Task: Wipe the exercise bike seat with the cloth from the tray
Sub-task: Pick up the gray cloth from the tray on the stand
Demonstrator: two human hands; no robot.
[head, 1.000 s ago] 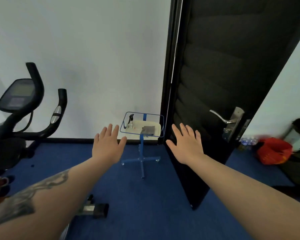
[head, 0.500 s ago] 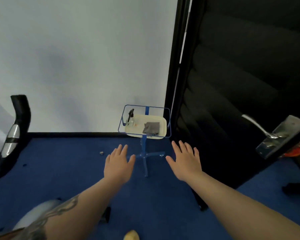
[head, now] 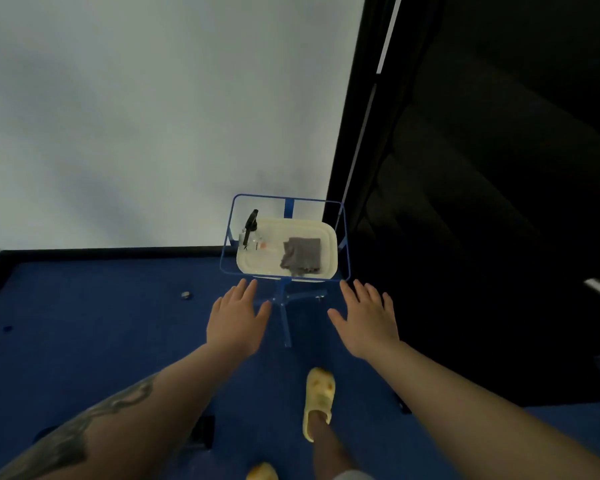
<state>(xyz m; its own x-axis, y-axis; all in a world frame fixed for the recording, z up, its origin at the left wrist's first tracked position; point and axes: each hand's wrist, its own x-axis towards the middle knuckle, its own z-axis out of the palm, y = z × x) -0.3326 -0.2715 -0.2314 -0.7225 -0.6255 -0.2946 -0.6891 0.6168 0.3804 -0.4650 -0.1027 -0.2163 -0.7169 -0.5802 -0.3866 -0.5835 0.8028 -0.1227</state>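
Note:
A grey folded cloth (head: pixel 302 255) lies on the right half of a cream tray (head: pixel 329 237), which rests in a blue wire-frame stand (head: pixel 284 308) against the white wall. A clear spray bottle (head: pixel 250 231) with a black trigger head stands at the tray's left end. My left hand (head: pixel 237 318) and my right hand (head: pixel 367 317) are stretched out palm down, fingers apart, just short of the stand's front rail, one on each side of its post. Both hold nothing. The exercise bike and its seat are out of view.
A black padded door (head: pixel 499 202) stands open on the right, its frame right beside the stand. Blue carpet (head: pixel 101 323) covers the floor, with a small round object (head: pixel 186 295) lying on it at left. My yellow slipper (head: pixel 319 400) is stepping forward below the stand.
The view has moved closer to the tray stand and tilted down. The bike's handlebar has left the frame at left, and my foot in a yellow slipper has come into view.

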